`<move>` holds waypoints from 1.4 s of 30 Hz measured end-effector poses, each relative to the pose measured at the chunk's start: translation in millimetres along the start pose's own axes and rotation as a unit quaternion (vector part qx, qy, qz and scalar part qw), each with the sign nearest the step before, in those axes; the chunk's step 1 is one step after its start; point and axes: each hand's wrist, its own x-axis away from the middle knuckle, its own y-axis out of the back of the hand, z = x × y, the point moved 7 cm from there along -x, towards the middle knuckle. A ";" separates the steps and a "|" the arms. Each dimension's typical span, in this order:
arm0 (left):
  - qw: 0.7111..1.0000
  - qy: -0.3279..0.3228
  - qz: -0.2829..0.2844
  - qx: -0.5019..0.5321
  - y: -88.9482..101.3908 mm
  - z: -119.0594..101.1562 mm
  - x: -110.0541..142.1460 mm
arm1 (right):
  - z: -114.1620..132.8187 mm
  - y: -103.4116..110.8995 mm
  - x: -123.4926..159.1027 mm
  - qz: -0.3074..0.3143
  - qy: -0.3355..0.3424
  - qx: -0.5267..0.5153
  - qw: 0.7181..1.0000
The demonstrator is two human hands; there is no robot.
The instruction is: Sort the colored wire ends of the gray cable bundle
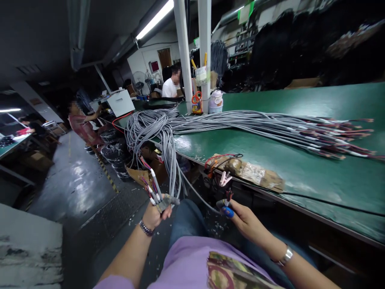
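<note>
Has left hand [162, 206] closed around several grey cable ends [155, 180] at lower centre-left, coloured wires poking up above the grip. Reaches up with left arm [129, 251] from the bottom edge. Pinches one cable tip [228, 196] in right hand [245, 218], lower centre-right, with right arm [313, 267] slanting in from the lower right corner. Just above, by the bench edge: a pink clip [225, 178] and a taped cardboard strip [255, 176]. In mid-frame, looped over the green bench [325, 180], a grey cable bundle [170, 160], stretching to bared ends at right. Farther out: white posts [205, 48] upper centre, shiny floor [75, 176] left, co-workers [171, 88] upper left and centre.
</note>
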 end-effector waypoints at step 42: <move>0.973 -0.009 0.023 -0.231 -113.8 39.7 -47.6 | -8.0 -3.1 -16.7 -0.071 -0.142 -0.272 0.949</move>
